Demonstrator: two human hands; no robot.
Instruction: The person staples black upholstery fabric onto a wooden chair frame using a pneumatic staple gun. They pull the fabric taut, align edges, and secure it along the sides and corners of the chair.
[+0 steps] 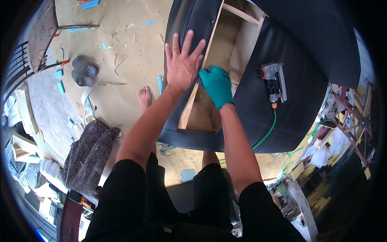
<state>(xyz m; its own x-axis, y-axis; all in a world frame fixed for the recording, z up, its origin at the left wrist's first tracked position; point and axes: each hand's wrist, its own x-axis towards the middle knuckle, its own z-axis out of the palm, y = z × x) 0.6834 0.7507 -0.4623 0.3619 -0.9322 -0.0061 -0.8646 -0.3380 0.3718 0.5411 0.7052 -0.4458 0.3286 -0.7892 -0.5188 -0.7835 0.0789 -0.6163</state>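
Observation:
My bare left hand point(182, 63) lies flat with fingers spread on the black upholstery cover point(172, 105), left of a wooden frame rail point(188, 110). Just to its right, my right hand point(216, 84), in a green work glove, is curled closed at the rail's edge, close to my left thumb. What its fingers hold, if anything, is hidden. Beneath the hands, the frame surrounds a long opening with a wooden crosspiece point(242, 14) at its far end. A pneumatic staple gun point(275, 82) rests on the black material to the right.
A green air hose point(267, 134) runs from the staple gun toward the lower right. Dark shoes point(84, 71), a screwdriver point(111, 84) and blue scraps lie on the floor at left. A grey-brown cloth point(89, 155) is nearer me. Offcuts and debris point(322, 155) pile up at right.

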